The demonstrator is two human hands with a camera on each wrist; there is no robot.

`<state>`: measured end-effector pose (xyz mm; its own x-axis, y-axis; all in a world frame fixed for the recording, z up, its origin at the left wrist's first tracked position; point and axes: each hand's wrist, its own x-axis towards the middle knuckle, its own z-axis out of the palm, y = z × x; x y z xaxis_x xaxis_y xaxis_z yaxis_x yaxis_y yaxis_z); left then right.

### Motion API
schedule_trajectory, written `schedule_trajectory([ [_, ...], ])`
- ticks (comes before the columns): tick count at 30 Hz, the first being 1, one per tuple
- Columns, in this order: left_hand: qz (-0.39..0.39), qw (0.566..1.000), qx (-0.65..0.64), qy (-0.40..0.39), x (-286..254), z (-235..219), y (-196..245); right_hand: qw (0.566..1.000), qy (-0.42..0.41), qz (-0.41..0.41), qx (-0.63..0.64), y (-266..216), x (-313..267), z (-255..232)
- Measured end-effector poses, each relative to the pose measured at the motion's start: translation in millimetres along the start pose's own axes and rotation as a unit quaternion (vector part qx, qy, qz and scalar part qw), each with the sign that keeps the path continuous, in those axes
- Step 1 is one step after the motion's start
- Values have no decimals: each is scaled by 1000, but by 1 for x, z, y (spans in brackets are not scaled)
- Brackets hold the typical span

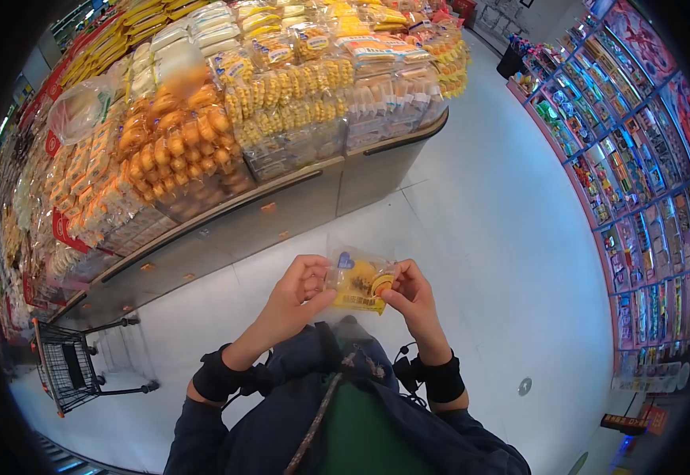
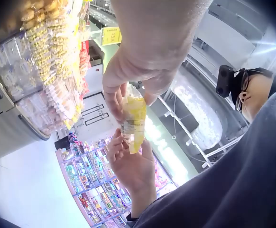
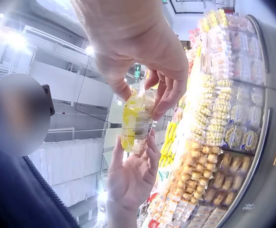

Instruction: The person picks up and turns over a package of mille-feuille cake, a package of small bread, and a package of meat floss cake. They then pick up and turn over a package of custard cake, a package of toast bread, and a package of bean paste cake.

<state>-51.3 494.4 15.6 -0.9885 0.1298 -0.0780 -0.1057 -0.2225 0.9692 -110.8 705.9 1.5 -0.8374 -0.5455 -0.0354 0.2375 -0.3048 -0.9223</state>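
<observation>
Held between both hands in front of the body is a clear and yellow plastic packet of pastry (image 1: 358, 281) with a blue heart-shaped mark and dark print. The left hand (image 1: 301, 289) pinches its left edge between thumb and fingers. On the other side, the right hand (image 1: 412, 294) grips the right edge, its thumb on the packet's front. From the left wrist, the packet (image 2: 134, 116) shows edge-on with a white label. Seen from the right wrist, the packet's label (image 3: 137, 132) carries a barcode.
A long display counter (image 1: 305, 190) piled with bagged breads (image 1: 174, 146) runs across the front left. Shelves of small colourful packages (image 1: 638, 174) line the right side. A shopping cart (image 1: 68, 360) stands at lower left on the pale floor (image 1: 487, 261).
</observation>
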Motion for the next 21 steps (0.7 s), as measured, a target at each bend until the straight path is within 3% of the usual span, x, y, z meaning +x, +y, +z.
schedule_trajectory([
  [3, 2, 1000, -20, -12, 20, 25, -6, 999, 25, 7, 25, -9, -12, -25],
  [6, 33, 992, 118, -31, 38, 47, 6, 983, 56, -128, -117, -16, -15, -41],
  [9, 261, 914, 302, -66, 61, 52, 7, 918, 76, -288, -262, -24, -11, -55],
  [12, 435, 839, 318, -72, 90, 58, 0, 830, 114, -387, -385, -31, 0, -70],
  [15, 451, 775, 425, -118, 111, 55, 16, 803, 130, -414, -408, -36, 16, -88],
  [21, 557, 701, 444, -38, 189, 51, 4, 794, 134, -418, -421, -61, 67, -126],
])
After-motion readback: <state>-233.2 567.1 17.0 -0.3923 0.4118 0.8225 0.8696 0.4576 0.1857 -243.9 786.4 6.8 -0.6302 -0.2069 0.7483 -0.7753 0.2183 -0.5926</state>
